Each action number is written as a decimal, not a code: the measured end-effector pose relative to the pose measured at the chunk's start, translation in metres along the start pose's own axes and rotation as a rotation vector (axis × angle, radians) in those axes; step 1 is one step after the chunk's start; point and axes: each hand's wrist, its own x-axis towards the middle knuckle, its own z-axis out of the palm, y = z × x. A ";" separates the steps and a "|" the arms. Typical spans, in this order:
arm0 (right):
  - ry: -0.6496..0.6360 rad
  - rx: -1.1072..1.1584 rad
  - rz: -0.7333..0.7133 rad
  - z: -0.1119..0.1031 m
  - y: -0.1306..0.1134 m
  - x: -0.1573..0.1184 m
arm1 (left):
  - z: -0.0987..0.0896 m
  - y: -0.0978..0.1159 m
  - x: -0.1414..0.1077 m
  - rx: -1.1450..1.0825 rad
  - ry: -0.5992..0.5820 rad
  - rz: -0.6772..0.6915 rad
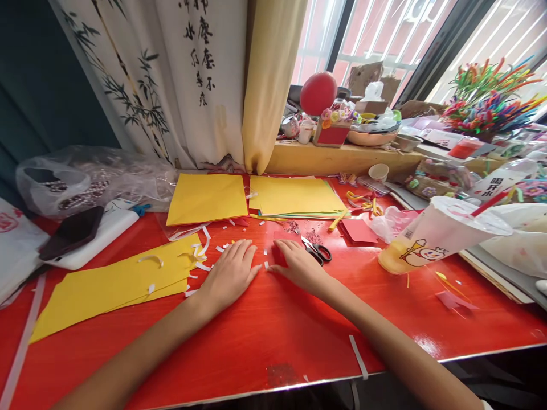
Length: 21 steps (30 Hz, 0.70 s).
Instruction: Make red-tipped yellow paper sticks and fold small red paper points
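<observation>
My left hand (231, 272) lies palm down on the red table (256, 341), fingers stretched forward, with nothing held. White paper scraps (203, 250) lie beside it, next to yellow paper strips (123, 276) on the left. Also flat on the table, my right hand (297, 265) has its fingers extended, their tips near a small red paper piece (284, 235). Black-handled scissors (318, 250) lie just right of that hand. Between the two hands are tiny white scraps (265, 264).
Behind are yellow paper stacks (209, 198). A tilted drink cup (440, 236) and red paper squares (359, 230) stand or lie at the right. At the left, a dark phone (72, 232) rests on a white object. Yellow-handled scissors (363, 200) lie near the sill.
</observation>
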 end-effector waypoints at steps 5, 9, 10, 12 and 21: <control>0.015 -0.038 0.000 0.004 0.007 0.005 | 0.011 -0.006 0.000 0.055 -0.005 0.113; 0.060 -0.047 0.032 0.007 0.011 0.006 | 0.010 -0.007 0.001 0.114 0.057 0.241; 0.079 -0.053 0.045 0.007 0.012 0.007 | 0.010 -0.007 0.001 0.119 0.066 0.256; 0.102 -0.067 0.067 0.009 0.016 0.007 | 0.009 -0.007 0.001 0.115 0.060 0.266; 0.120 -0.122 0.037 0.014 0.024 0.013 | 0.003 -0.005 0.002 0.037 0.063 0.278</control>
